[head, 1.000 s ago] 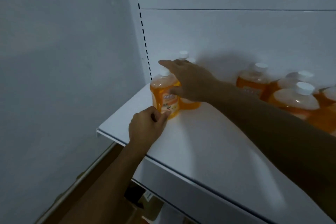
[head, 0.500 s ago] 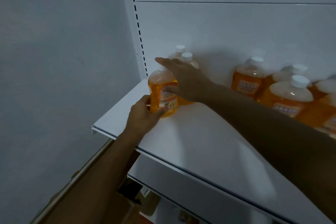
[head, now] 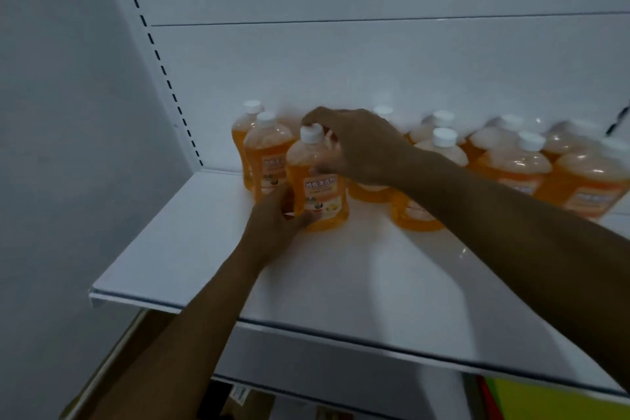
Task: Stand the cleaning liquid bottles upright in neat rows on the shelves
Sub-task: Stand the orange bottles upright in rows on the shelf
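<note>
An orange cleaning liquid bottle with a white cap and a printed label stands upright near the left end of the white shelf. My left hand holds its lower left side. My right hand reaches over from the right and grips its neck and shoulder. Two more upright orange bottles stand directly behind it, toward the back panel. Several further orange bottles are grouped along the back right; my right forearm hides part of them.
A grey wall closes off the left side beside the slotted shelf upright. The shelf's front edge runs across the lower frame, with a lower shelf and boxes beneath it. A yellow-green item shows at the bottom right.
The view has shifted right and closer, bringing more bottles into sight. Both hands stay on the front bottle; my right hand now curls round its neck and cap.
</note>
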